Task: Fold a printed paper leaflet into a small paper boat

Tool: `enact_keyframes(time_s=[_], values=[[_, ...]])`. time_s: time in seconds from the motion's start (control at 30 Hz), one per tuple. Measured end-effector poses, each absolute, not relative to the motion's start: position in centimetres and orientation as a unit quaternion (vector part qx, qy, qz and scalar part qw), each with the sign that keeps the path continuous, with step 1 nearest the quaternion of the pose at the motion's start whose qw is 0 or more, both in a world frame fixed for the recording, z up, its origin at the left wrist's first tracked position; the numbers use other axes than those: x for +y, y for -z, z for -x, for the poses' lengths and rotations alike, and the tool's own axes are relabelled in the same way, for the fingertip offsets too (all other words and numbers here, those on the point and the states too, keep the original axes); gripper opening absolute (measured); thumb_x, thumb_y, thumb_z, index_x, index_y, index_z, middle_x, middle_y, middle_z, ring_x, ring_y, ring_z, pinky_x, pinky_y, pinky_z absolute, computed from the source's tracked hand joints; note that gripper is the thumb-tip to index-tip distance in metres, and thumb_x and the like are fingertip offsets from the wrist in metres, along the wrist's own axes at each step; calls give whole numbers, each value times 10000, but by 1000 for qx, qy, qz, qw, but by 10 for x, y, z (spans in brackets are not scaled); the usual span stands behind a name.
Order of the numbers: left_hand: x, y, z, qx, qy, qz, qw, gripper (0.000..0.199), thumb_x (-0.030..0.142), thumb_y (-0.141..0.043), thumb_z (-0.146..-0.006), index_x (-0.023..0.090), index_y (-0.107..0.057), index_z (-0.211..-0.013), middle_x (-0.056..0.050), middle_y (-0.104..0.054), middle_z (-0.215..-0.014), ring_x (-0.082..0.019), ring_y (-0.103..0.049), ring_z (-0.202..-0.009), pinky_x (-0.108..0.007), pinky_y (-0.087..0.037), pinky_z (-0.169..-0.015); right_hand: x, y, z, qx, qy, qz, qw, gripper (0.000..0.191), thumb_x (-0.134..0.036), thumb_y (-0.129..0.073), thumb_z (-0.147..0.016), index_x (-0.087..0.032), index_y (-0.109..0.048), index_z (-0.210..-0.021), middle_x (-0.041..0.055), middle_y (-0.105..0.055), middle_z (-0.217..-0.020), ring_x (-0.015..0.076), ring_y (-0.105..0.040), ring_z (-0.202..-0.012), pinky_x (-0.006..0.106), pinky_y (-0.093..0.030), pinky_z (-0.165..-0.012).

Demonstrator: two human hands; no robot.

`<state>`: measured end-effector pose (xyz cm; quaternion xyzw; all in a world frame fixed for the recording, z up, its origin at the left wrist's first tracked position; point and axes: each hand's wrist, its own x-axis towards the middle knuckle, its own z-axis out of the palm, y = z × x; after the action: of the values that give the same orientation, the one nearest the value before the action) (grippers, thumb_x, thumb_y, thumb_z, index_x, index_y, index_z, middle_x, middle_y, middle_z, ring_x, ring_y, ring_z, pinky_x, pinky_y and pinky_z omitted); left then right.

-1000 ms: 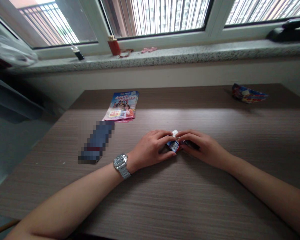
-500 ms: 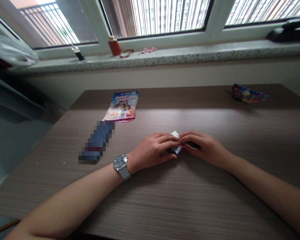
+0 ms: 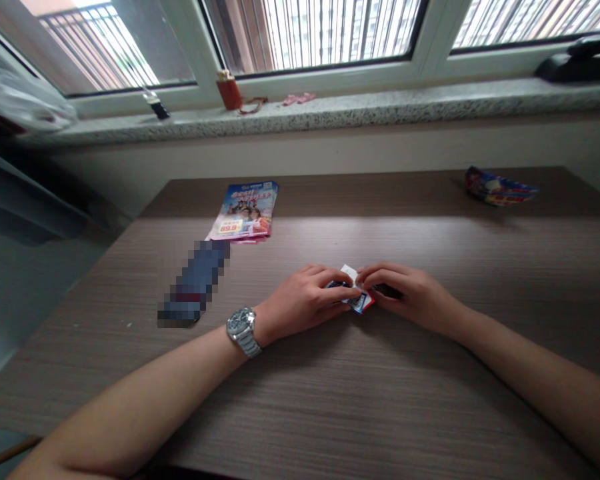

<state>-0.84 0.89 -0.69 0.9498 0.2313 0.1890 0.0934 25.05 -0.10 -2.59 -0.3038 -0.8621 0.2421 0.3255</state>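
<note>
Between my hands, on the wooden table (image 3: pixel 360 400), lies a small piece of folded paper (image 3: pixel 361 302) with white, blue and red parts. My left hand (image 3: pixel 310 297), with a metal watch (image 3: pixel 242 325) on its wrist, pinches the paper from the left. From the right, the curled fingers of my right hand (image 3: pixel 403 290) grip its other side. The fingertips of both hands nearly meet over the paper and cover part of it.
A stack of printed flyers (image 3: pixel 247 212) lies at the back left, with a blurred dark flat object (image 3: pixel 195 283) in front. A folded colourful paper (image 3: pixel 499 188) stands at the back right. On the windowsill (image 3: pixel 380 110) are a red-brown object (image 3: pixel 229 91) and pink pieces (image 3: pixel 299 99).
More of the paper shows between my fingers, and its printed blue and red part reaches slightly further right. The fingers of my left hand have shifted a little; my right hand has barely moved.
</note>
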Motion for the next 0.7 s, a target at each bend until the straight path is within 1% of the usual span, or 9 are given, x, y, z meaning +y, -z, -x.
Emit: enact_keyframes(time_s=[0.13,0.23,0.5,0.57,0.7], values=[[9,6,9,229,-175,-954,78,285,350,-519,-1015,298,-645,-1265,-53,-646,-1282,-207,-616,-1109,-369,-477,-968,-1,25,-251,-872,-232,300,310,154,-183,-559,-967,-242,-670,-1057,81,-701,-1081,189,-682,-988,331,-563,-857],[8,7,9,228,-170,-956,64,281,367,-512,-1016,292,-657,-1245,-51,-643,-1279,-208,-614,-1092,-367,-478,-958,-1,25,-251,-885,-216,293,290,172,-179,-554,-974,-238,-674,-1082,80,-696,-1057,186,-660,-972,332,-546,-845],[8,7,10,224,-168,-959,51,269,382,-507,-1016,277,-682,-1191,-54,-656,-1254,-207,-620,-1069,-365,-488,-942,0,24,-254,-885,-223,279,299,137,-150,-572,-954,-215,-680,-1006,79,-694,-1052,180,-656,-955,308,-530,-833],[9,8,10,225,-171,-958,55,268,375,-505,-1017,270,-678,-1192,-53,-656,-1259,-213,-617,-1089,-372,-489,-957,0,24,-255,-885,-220,276,304,134,-150,-577,-951,-217,-684,-997,76,-700,-1045,180,-659,-946,307,-529,-829],[10,9,10,205,-174,-959,85,273,334,-484,-1028,235,-649,-1222,-56,-635,-1325,-216,-590,-1191,-380,-466,-1040,0,25,-257,-883,-218,281,307,119,-153,-591,-949,-211,-687,-988,76,-705,-1038,172,-668,-925,293,-529,-813]])
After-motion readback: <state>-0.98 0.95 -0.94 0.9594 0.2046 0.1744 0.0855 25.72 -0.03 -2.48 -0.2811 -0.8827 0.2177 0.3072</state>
